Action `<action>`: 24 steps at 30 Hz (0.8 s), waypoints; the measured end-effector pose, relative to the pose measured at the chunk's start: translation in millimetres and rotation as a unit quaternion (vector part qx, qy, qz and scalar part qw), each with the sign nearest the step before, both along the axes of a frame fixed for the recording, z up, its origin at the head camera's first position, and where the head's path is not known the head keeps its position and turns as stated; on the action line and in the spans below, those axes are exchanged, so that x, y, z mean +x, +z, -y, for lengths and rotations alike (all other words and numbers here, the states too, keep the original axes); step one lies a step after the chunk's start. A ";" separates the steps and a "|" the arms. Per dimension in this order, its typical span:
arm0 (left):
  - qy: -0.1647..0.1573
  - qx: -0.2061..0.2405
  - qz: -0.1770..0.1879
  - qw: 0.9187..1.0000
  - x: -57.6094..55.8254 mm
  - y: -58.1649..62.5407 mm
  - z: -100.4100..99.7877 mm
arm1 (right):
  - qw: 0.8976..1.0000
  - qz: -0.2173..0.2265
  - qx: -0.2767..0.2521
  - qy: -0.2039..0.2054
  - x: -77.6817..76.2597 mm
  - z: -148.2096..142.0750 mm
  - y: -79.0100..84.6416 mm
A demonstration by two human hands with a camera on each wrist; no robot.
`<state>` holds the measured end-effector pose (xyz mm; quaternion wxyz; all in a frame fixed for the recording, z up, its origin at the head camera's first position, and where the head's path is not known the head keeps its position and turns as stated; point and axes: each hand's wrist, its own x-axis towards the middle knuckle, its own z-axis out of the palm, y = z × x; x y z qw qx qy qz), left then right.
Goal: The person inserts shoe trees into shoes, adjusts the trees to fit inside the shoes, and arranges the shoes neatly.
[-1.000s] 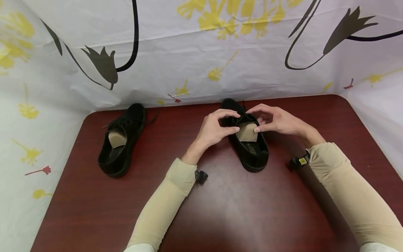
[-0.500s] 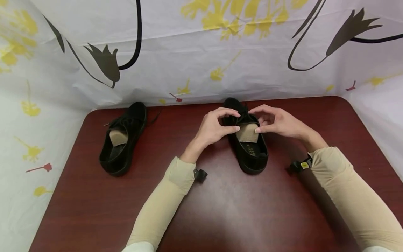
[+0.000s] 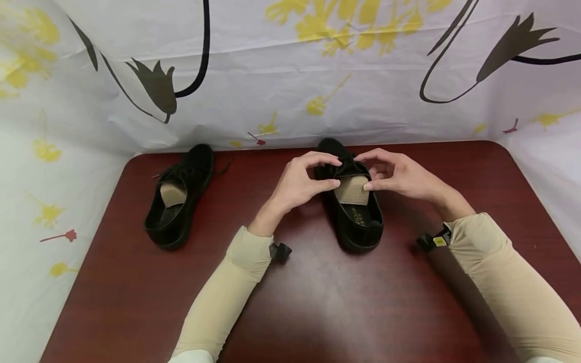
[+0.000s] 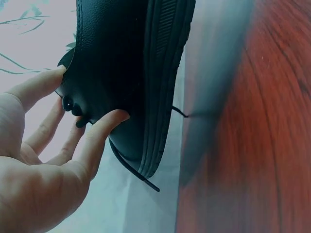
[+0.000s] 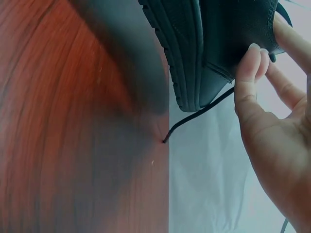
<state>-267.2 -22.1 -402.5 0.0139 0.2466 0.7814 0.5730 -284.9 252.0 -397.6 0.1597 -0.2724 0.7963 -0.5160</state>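
Observation:
A black lace-up shoe stands on the table near its back edge, toe toward the wall. A tan, cardboard-like piece sits in its opening. My left hand grips the shoe's left edge beside the laces, thumb and fingers bent. From the other side, my right hand holds the right edge near the lacing. Both wrist views show fingers touching the dark upper, with a loose lace hanging by the toe. The hands partly hide the lacing. Farther left lies a second black shoe, with a similar tan piece inside.
The reddish-brown table has rounded back corners. A white sheet printed with yellow and grey flowers hangs behind it and along the sides. Each wrist bears a small black camera, such as the left one's camera.
The view has shifted slightly. Both hands and the right-hand shoe have moved a little to the left against the table, the hold unchanged. The other shoe has stayed in place.

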 end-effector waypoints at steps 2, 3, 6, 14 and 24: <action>-0.004 -0.005 -0.006 1.000 0.9 3.7 5.2 | 1.000 0.000 -0.003 0.000 0.9 5.0 1.8; -0.006 -0.009 -0.009 1.000 1.3 4.9 7.9 | 1.000 0.002 -0.005 -0.001 1.3 8.0 1.9; -0.003 -0.019 -0.009 1.000 3.7 7.3 17.0 | 1.000 0.003 -0.009 -0.002 2.4 18.5 -0.3; -0.004 -0.013 -0.019 1.000 7.9 6.8 39.9 | 1.000 -0.017 -0.008 -0.009 4.6 45.8 -3.8; -0.002 0.001 -0.026 1.000 10.4 5.8 58.6 | 1.000 -0.014 -0.014 -0.014 6.3 69.6 -5.2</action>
